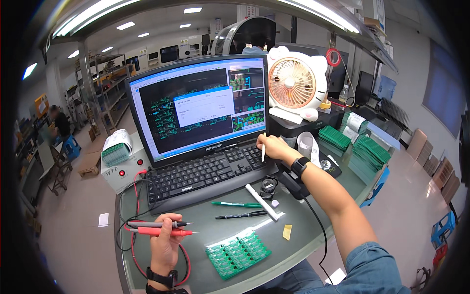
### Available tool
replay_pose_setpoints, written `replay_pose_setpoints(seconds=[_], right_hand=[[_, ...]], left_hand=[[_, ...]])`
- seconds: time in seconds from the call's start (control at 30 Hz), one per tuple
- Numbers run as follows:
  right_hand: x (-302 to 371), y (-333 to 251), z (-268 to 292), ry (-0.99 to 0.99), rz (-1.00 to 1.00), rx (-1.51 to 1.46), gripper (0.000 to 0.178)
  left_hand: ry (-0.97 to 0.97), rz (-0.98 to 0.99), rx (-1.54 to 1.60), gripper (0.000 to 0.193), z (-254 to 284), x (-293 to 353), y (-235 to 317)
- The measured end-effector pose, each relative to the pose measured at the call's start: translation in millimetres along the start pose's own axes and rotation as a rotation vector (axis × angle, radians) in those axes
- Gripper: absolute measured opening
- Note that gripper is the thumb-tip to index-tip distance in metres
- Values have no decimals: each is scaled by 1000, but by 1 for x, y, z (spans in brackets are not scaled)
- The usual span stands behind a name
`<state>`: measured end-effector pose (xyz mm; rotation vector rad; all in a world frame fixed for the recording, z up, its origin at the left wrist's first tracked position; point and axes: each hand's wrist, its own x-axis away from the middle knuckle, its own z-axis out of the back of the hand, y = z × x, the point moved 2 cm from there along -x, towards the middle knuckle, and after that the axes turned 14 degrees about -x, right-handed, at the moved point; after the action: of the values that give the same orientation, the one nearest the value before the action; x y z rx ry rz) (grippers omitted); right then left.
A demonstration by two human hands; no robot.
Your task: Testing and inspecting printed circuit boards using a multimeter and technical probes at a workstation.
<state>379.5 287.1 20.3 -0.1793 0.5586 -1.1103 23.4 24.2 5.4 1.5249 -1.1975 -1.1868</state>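
My left hand (165, 249) is closed around a red test probe (161, 231) and a black test probe (159, 224), their tips pointing right. My right hand (277, 148) is over the number pad at the right end of the black keyboard (198, 175). Between its fingers is a slim white pen-like stick (264, 149); its exact kind is unclear. A green circuit board panel (238, 255) lies on the table near my left hand. Behind the keyboard, a monitor (161, 110) shows a dialog box over a circuit layout.
A green pen (236, 204), a black pen (241, 214) and a white rod (265, 202) lie before the keyboard. A grey box (117, 176) carries boards at left. Stacked green boards (370, 153) and a cat-shaped fan (292, 81) are at right. Probe cables (132, 210) loop at left.
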Motion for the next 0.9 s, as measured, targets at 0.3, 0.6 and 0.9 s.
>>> replay_pose_setpoints(seconds=[0.3,0.6,0.9], right_hand=[[0,-29,-10,-106,116,-161,17],[28,-27,13,-76,-177,48,19],[120,-145,19,-363,309,-453,26]], left_hand=[[21,13,-72,27,-2,3,4],[-92,45,5,26,-4,2,6],[-200,36,-293,19,-22,-31,21]])
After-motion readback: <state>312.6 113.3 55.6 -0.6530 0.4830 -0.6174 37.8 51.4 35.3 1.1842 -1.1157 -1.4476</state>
